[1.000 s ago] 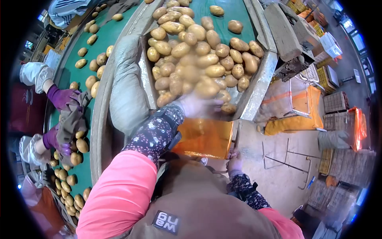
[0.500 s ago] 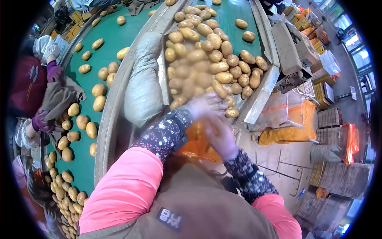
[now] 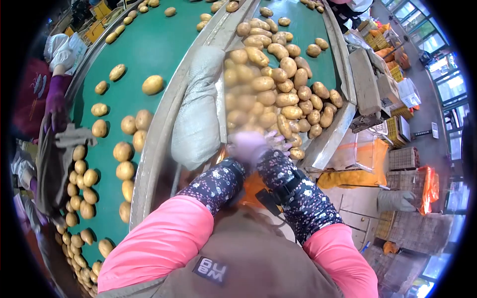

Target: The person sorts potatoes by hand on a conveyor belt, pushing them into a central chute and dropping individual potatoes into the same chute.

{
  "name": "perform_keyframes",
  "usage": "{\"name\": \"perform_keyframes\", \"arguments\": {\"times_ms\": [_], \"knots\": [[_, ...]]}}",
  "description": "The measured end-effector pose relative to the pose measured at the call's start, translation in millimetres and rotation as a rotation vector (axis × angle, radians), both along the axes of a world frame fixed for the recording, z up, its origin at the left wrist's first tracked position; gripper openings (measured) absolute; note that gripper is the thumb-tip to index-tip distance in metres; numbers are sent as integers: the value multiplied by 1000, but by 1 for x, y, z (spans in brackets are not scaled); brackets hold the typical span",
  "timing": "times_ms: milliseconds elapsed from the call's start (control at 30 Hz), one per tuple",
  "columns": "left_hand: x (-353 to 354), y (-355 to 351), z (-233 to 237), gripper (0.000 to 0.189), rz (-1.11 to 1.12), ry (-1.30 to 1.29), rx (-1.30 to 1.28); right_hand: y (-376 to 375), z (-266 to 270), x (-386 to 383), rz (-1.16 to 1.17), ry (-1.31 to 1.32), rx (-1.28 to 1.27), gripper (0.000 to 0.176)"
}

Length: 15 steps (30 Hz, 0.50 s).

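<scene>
Potatoes [image 3: 288, 99] fill the lower end of the chute right in front of me. Those on its left side are smeared by motion. My right hand [image 3: 246, 145], gloved in pale lilac, is blurred and lies across my left hand [image 3: 279, 142] at the chute's mouth. From beneath the right wrist the left fingers reach out to the right, stretched and touching or close to the lowest potatoes. How the right fingers are set I cannot make out. Below both hands hangs an orange bag [image 3: 254, 191], partly hidden by my forearms.
A pale padded sack [image 3: 198, 109] lies along the chute's left wall. Left of it runs a green conveyor belt [image 3: 134, 64] with scattered potatoes. A co-worker's purple-gloved hand [image 3: 53, 111] is at its far side. Crates [image 3: 403, 159] and a yellow-orange sack [image 3: 353, 178] stand at right.
My right hand has moved up and left, over my left hand. The view has shifted, so the chute appears further right. Potatoes on the green belt lie differently.
</scene>
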<state>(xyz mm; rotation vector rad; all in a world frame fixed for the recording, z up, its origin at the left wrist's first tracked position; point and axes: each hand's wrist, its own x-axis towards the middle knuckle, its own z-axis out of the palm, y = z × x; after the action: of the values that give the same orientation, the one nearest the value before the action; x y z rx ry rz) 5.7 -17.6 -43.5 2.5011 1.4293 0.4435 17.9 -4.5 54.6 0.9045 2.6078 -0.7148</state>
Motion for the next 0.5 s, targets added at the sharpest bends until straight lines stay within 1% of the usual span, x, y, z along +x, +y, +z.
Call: {"name": "perform_keyframes", "arguments": {"times_ms": [33, 100, 133, 167, 267, 300, 367, 400, 433, 467, 500], "knots": [[2, 1, 0, 50, 25, 3, -34, 6, -15, 9, -15, 136, 29, 25], [5, 4, 1, 49, 66, 2, -104, 27, -42, 35, -96, 443, 257, 28], [7, 5, 2, 49, 85, 0, -142, 33, -33, 41, -133, 586, 378, 30], [10, 6, 1, 48, 107, 3, -185, 46, -18, 58, -187, 607, 395, 35], [13, 7, 3, 47, 143, 3, -223, 70, -4, 85, -336, 261, 718, 47], [16, 10, 1, 46, 153, -27, -187, 66, -11, 93, -318, 217, 682, 50], [13, 9, -7, 39, 158, -169, 20, 65, -25, 100, -287, 166, 629, 58], [10, 9, -3, 36, 158, -232, 126, 64, -26, 102, -309, 192, 555, 60], [12, 5, 22, 36, 102, 1, 112, 63, -26, 107, -327, 211, 478, 61], [8, 5, 4, 36, 130, -178, -71, 64, -27, 112, -338, 229, 404, 63], [3, 5, -14, 37, 176, -381, -246, 66, -32, 117, -336, 282, 377, 61]]}}
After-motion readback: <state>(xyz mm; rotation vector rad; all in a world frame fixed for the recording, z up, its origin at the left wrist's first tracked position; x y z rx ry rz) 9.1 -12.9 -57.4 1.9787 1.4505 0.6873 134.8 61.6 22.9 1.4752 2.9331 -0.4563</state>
